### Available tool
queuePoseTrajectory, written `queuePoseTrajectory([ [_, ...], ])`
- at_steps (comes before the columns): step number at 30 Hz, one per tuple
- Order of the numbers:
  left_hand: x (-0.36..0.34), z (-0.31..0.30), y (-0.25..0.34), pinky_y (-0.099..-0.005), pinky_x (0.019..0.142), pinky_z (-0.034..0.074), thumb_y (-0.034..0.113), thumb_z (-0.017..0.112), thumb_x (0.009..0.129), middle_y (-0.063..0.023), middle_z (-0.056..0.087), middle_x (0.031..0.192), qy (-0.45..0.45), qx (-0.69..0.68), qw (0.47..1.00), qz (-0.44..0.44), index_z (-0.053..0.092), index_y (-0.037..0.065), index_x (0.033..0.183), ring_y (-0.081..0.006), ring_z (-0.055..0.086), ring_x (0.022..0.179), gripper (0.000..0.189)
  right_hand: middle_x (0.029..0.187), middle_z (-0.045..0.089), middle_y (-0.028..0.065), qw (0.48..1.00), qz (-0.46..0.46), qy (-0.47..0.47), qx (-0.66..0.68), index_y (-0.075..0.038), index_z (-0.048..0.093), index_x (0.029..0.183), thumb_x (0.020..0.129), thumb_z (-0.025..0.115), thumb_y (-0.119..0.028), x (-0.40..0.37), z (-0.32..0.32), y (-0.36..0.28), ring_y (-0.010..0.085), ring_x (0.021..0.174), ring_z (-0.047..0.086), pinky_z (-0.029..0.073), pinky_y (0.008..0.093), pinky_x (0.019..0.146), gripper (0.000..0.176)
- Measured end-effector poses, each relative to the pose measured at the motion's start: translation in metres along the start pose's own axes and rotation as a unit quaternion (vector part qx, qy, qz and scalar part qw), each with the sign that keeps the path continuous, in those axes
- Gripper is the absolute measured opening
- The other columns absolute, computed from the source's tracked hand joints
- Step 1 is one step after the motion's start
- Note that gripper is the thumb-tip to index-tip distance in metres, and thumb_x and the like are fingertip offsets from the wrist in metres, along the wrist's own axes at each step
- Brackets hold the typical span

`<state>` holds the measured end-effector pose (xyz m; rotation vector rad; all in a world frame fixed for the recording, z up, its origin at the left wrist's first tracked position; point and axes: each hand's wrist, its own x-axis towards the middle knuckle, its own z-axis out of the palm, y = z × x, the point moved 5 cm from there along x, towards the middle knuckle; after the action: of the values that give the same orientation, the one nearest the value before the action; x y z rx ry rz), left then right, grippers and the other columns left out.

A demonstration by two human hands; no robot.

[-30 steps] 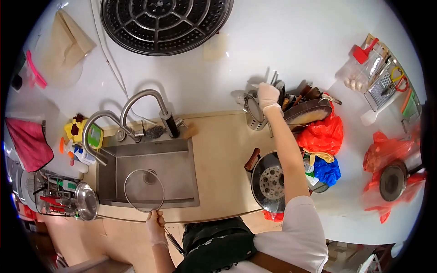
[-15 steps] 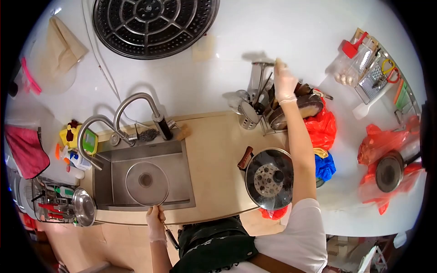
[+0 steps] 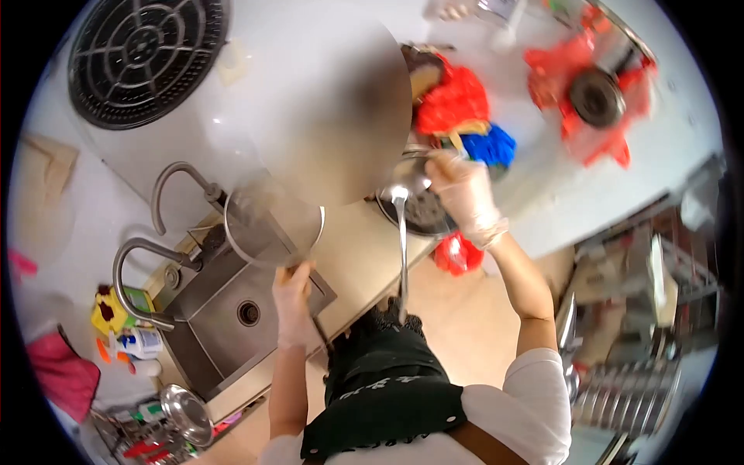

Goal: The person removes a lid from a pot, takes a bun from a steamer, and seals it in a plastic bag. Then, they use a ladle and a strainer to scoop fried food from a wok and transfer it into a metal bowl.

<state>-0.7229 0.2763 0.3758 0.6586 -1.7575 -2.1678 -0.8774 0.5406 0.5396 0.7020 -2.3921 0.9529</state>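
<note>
In my gloved left hand (image 3: 293,301) is the handle of a round fine-mesh strainer (image 3: 271,232), raised over the sink's back right corner and the counter. The fingers are closed round the handle near the rim. My gloved right hand (image 3: 459,186) grips a shiny metal ladle (image 3: 401,240) up by its bowl end, and the long handle hangs down toward my apron. Beneath the ladle and that hand, a pan with a glass lid (image 3: 422,215) is partly covered. A round blurred patch hides the area left of the pans, where the utensil holder stood.
The sink (image 3: 221,349) is at the left, with two curved faucets (image 3: 159,186) behind it. Red bags (image 3: 457,101) and a blue bag (image 3: 492,146) lie beyond my right hand. A metal bowl (image 3: 186,415) and bottles (image 3: 139,341) stand left of the sink.
My right hand has come down from the utensil holder toward me with the ladle. My left hand has lifted the strainer up and right from over the sink. The view has turned right.
</note>
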Motion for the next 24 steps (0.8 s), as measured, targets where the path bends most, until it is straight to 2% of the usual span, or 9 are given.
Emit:
queuePoseTrajectory([
  [3, -0.024, 0.065, 0.012, -0.0194, 0.053, 0.028, 0.020, 0.064, 0.089, 0.0033, 0.057, 0.093, -0.067, -0.001, 0.996, -0.051, 0.060, 0.004, 0.110, -0.0024, 0.036, 0.062, 0.027, 0.075, 0.063, 0.0180, 0.995, 0.075, -0.067, -0.011, -0.004, 0.064, 0.085, 0.084, 0.061, -0.014, -0.092, -0.004, -0.002, 0.0366, 0.070, 0.062, 0.050, 0.0417, 0.064, 0.011],
  [6, -0.051, 0.117, -0.046, -0.0157, 0.055, 0.032, 0.015, 0.072, 0.084, 0.0033, 0.060, 0.093, -0.248, -0.049, 0.963, -0.095, 0.058, 0.006, 0.117, -0.0019, 0.045, 0.065, 0.037, 0.069, 0.062, 0.0192, 0.979, 0.167, -0.115, -0.031, -0.004, 0.065, 0.085, 0.085, 0.060, -0.016, -0.184, -0.014, 0.015, 0.0368, 0.067, 0.063, 0.050, 0.0428, 0.062, 0.013],
  [7, -0.071, 0.133, -0.054, -0.0160, 0.054, 0.033, 0.014, 0.072, 0.084, 0.0040, 0.060, 0.092, -0.275, -0.047, 0.956, -0.096, 0.059, 0.006, 0.115, -0.0018, 0.046, 0.066, 0.035, 0.069, 0.062, 0.0179, 0.967, 0.218, -0.124, -0.046, -0.001, 0.064, 0.086, 0.086, 0.059, -0.012, -0.212, -0.025, 0.016, 0.0282, 0.062, 0.063, 0.051, 0.0351, 0.060, 0.012],
  [14, -0.212, 0.215, -0.108, -0.0180, 0.051, 0.033, 0.007, 0.064, 0.087, 0.0069, 0.057, 0.081, -0.417, 0.054, 0.894, -0.154, 0.063, 0.006, 0.101, 0.0001, 0.042, 0.061, 0.013, 0.073, 0.065, 0.0139, 0.871, 0.491, -0.001, 0.010, 0.003, 0.065, 0.094, 0.091, 0.057, -0.018, -0.379, -0.127, 0.009, 0.0192, 0.064, 0.062, 0.050, 0.0318, 0.064, 0.023],
  [17, -0.256, 0.246, -0.135, -0.0187, 0.048, 0.030, 0.007, 0.064, 0.088, 0.0085, 0.053, 0.075, -0.471, 0.043, 0.872, -0.129, 0.064, 0.006, 0.096, -0.0001, 0.039, 0.057, 0.009, 0.086, 0.067, 0.0072, 0.753, 0.623, 0.097, 0.188, 0.002, 0.062, 0.108, 0.095, 0.057, -0.022, -0.473, -0.140, -0.021, 0.0115, 0.071, 0.060, 0.051, 0.0274, 0.065, 0.028],
  [20, -0.307, 0.274, -0.159, -0.0190, 0.047, 0.029, 0.007, 0.064, 0.087, 0.0087, 0.051, 0.074, -0.505, 0.063, 0.852, -0.121, 0.062, 0.006, 0.093, 0.0001, 0.038, 0.057, 0.006, 0.102, 0.067, 0.0111, 0.678, 0.587, 0.052, 0.438, 0.000, 0.057, 0.121, 0.094, 0.060, -0.037, -0.586, -0.096, -0.062, 0.0176, 0.090, 0.064, 0.052, 0.0317, 0.083, 0.046],
  [22, -0.352, 0.295, -0.169, -0.0190, 0.046, 0.028, 0.006, 0.063, 0.087, 0.0086, 0.050, 0.073, -0.532, 0.056, 0.836, -0.122, 0.062, 0.006, 0.093, 0.0002, 0.037, 0.056, 0.006, 0.110, 0.064, 0.0122, 0.640, 0.549, 0.076, 0.532, 0.001, 0.050, 0.128, 0.097, 0.056, -0.031, -0.597, -0.112, -0.108, 0.0174, 0.101, 0.060, 0.048, 0.0326, 0.091, 0.045],
  [23, -0.375, 0.308, -0.186, -0.0189, 0.046, 0.027, 0.006, 0.063, 0.087, 0.0084, 0.050, 0.073, -0.545, 0.061, 0.825, -0.132, 0.062, 0.006, 0.094, 0.0002, 0.036, 0.055, 0.007, 0.106, 0.063, 0.0111, 0.630, 0.536, 0.129, 0.547, 0.002, 0.043, 0.132, 0.098, 0.054, -0.024, -0.614, -0.114, -0.117, 0.0173, 0.100, 0.060, 0.046, 0.0304, 0.092, 0.044],
  [24, -0.400, 0.320, -0.204, -0.0189, 0.045, 0.027, 0.006, 0.063, 0.086, 0.0082, 0.050, 0.072, -0.557, 0.068, 0.815, -0.142, 0.062, 0.006, 0.094, 0.0001, 0.036, 0.054, 0.008, 0.093, 0.062, 0.0097, 0.571, 0.504, 0.220, 0.609, 0.002, 0.041, 0.131, 0.098, 0.053, -0.017, -0.637, -0.106, -0.115, 0.0168, 0.091, 0.060, 0.049, 0.0297, 0.082, 0.040],
])
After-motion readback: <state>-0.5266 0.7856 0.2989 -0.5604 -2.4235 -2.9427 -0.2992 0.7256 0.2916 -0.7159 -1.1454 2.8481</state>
